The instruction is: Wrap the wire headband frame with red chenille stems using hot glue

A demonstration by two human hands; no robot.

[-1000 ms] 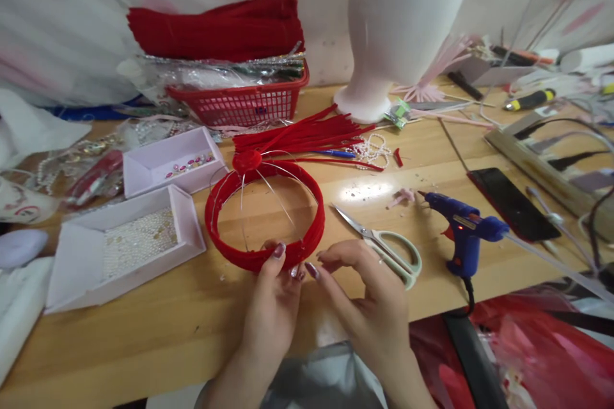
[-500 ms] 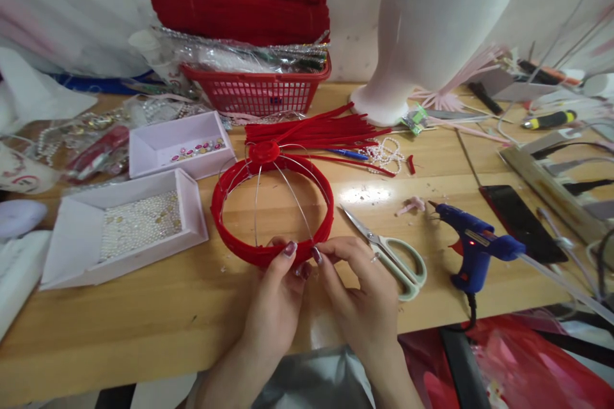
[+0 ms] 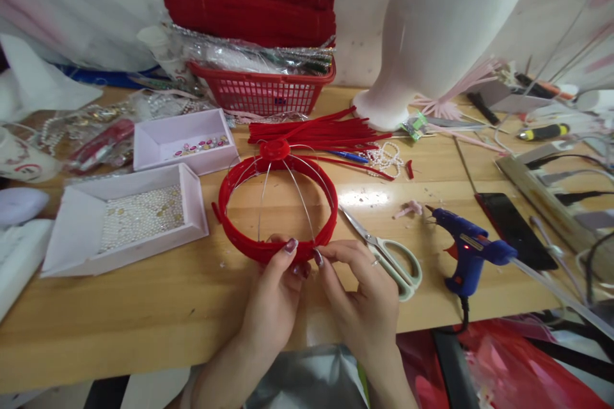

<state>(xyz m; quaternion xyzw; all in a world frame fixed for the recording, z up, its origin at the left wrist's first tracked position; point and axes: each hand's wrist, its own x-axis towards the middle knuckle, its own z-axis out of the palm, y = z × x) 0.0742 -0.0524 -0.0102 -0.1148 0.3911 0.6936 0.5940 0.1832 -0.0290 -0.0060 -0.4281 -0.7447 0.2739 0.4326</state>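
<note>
Between my hands is a round wire frame (image 3: pixel 232 234) wrapped in red pipe cleaner, with thin bare wires rising to a red fuzzy knob (image 3: pixel 275 149) at its far side. My left hand (image 3: pixel 272 297) grips the near edge of the ring, thumb on top and fingers beneath. My right hand (image 3: pixel 362 291) pinches the same edge just to the right, where a wire meets the rim. A loose red end sticks out at the ring's left side. Green-handled scissors (image 3: pixel 386 249) lie beside my right hand.
A blue glue gun (image 3: pixel 467 249) with a lit red light lies at the right, near a phone (image 3: pixel 518 230). White trays of pearls (image 3: pixel 67 236) and gems (image 3: pixel 148 140) are at the left. Behind are red pipe cleaners (image 3: pixel 307 136), a red basket (image 3: pixel 268 89) and a white mannequin head (image 3: pixel 432 32).
The ring has turned slightly in my hands, and a loose red end now shows at its left. Both hands keep their hold near the same place; the view has shifted a little.
</note>
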